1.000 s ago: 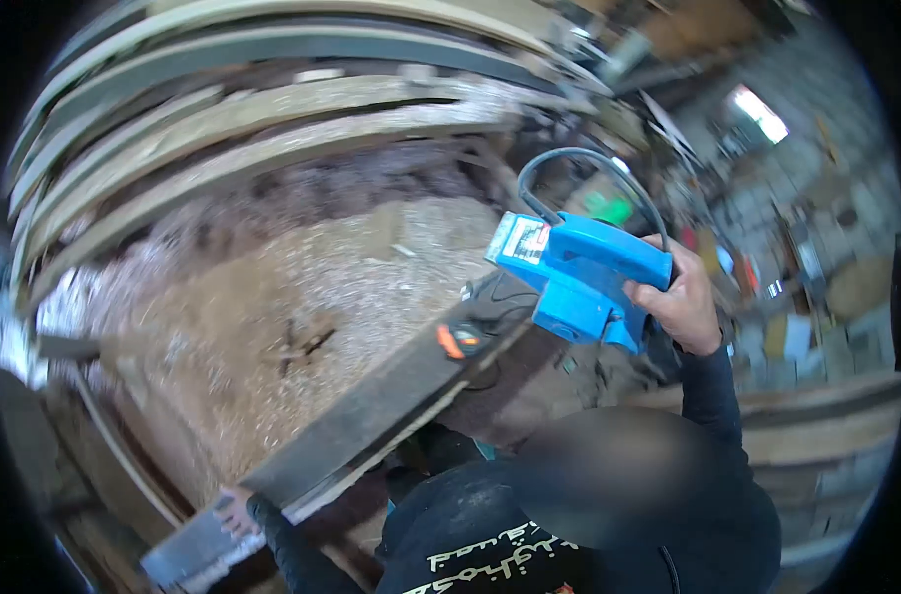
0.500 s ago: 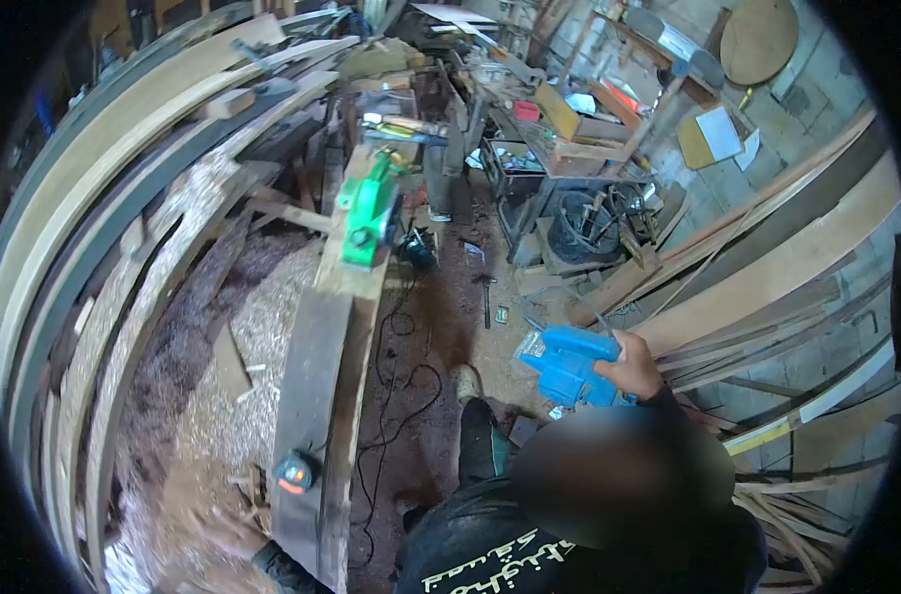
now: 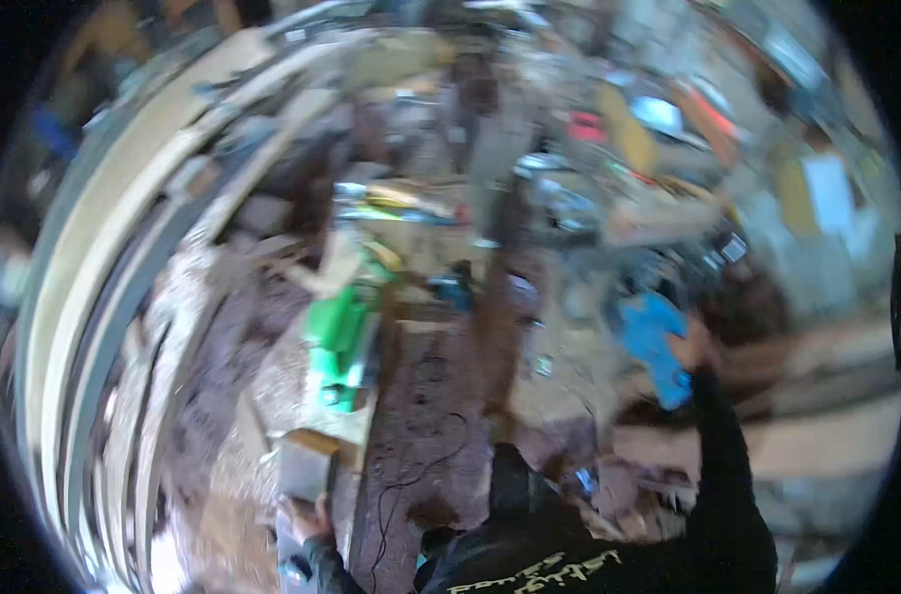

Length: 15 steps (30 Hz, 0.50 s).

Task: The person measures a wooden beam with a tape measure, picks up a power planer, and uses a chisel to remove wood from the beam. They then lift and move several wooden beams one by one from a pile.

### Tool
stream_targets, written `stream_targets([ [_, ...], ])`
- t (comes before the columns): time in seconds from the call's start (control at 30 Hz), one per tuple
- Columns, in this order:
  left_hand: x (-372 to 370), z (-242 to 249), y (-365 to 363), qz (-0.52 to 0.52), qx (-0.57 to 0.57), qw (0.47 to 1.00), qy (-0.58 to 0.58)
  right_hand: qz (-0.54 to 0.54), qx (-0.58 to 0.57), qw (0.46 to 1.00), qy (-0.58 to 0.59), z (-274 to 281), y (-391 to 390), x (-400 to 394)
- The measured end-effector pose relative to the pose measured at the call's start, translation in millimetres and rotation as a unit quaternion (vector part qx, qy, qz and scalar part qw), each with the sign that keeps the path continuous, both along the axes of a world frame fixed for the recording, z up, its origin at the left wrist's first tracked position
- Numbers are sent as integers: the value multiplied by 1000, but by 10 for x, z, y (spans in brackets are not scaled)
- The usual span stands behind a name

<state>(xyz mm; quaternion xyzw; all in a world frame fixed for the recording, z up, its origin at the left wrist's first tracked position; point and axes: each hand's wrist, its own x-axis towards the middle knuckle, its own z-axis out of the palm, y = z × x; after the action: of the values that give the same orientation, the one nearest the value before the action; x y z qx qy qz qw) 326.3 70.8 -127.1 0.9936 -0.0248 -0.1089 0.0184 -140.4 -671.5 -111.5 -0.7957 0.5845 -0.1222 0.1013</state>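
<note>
A blue power tool (image 3: 653, 346) hangs at the right, with my right hand (image 3: 695, 346) closed round its handle. My left hand (image 3: 307, 517) is at the lower left, on a dark board (image 3: 307, 475), with fingers and thumb at its two edges. Motion blur softens both hands. A small dark tape measure (image 3: 297, 568) lies on the board just below my left hand. Beyond the board's far end, a green tool (image 3: 339, 346) rests on the pale wooden beam (image 3: 381, 332).
Long curved planks (image 3: 124, 228) fill the left side, with wood shavings (image 3: 208, 396) beside them. More planks (image 3: 816, 436) lie at the right. A black cable (image 3: 421, 460) runs over the floor. A cluttered bench (image 3: 658, 223) stands at the upper right.
The view has shifted, so the bench and green tool appear lower. My right hand has carried the blue tool forward and right. My left hand has moved from beside the board onto it.
</note>
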Motion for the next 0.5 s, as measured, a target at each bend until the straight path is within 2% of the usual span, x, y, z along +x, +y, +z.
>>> stream_targets([
  [0.03,-11,-144,49,-10,-22,1000,16,56,11,998,-25,-117,-280,35],
  [0.07,-9,-179,104,-7,-41,999,20,-36,36,997,-64,-265,-594,56],
  [0.1,-38,11,-76,25,-66,997,35,-29,-124,991,-39,-357,-661,429],
  [0.13,-17,-220,41,-8,12,1000,8,46,-108,989,-91,-728,-822,1449],
  [0.17,27,32,-166,52,63,991,109,98,-70,980,-155,-980,-842,2478],
  [0.2,-76,236,-331,74,16,996,44,140,-31,967,-212,-1138,-779,3372],
  [0.23,-97,448,-478,89,17,993,79,168,6,951,-261,-1236,-645,4077],
  [0.3,-74,456,-496,95,15,993,67,190,74,919,-337,-1189,-328,5020],
  [0.4,-87,465,-429,95,-19,992,78,180,163,886,-395,-1131,-68,5388],
  [0.5,-96,478,-435,94,-25,993,72,164,248,860,-414,-1253,-20,5349],
])
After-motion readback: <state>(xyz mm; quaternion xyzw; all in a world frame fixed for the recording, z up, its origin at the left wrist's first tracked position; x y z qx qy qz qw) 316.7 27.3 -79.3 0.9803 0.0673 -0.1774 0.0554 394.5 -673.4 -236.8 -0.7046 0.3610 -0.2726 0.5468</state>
